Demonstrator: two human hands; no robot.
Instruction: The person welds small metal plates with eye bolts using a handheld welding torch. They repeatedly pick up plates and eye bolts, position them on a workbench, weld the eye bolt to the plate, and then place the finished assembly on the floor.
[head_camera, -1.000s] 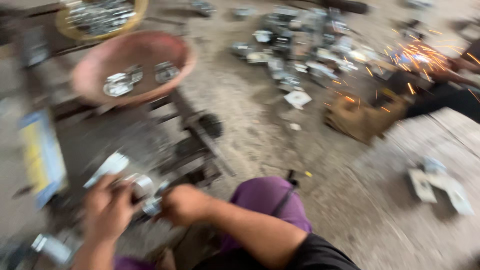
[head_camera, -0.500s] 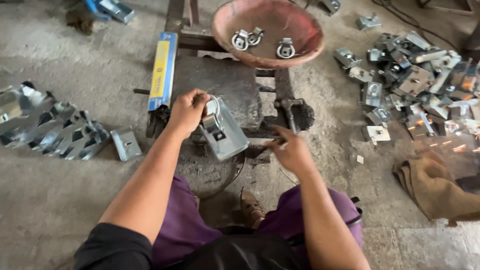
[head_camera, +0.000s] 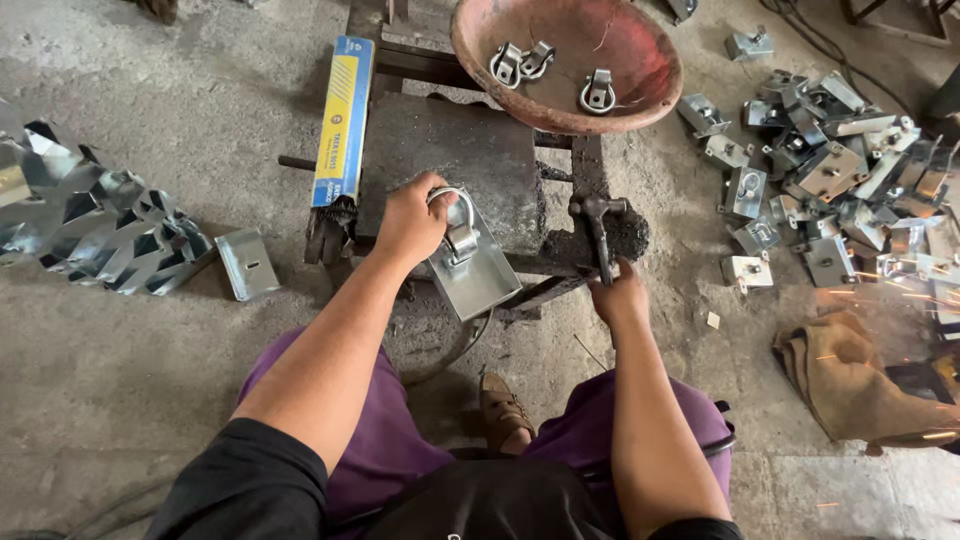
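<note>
My left hand (head_camera: 410, 220) grips a grey metal plate (head_camera: 475, 272) by the ring clamp fixed on it, holding it at the front edge of a dark steel block (head_camera: 450, 160). The plate hangs partly over the block's edge. My right hand (head_camera: 618, 298) is closed on the handle of a hammer (head_camera: 597, 222), whose dark head rests on the block's right end. A reddish pan (head_camera: 640, 85) behind the block holds three ring clamps (head_camera: 520, 62).
A heap of grey plates with fittings (head_camera: 830, 180) lies on the floor at right. Shiny folded metal pieces (head_camera: 90, 220) and one loose plate (head_camera: 247, 263) lie at left. A blue and yellow box (head_camera: 343, 120) rests beside the block. Brown cloth (head_camera: 850, 375) and sparks show at right.
The view has swung and steadied over the block. My right hand moved onto the hammer handle. My left hand still holds the plate with the ring clamp.
</note>
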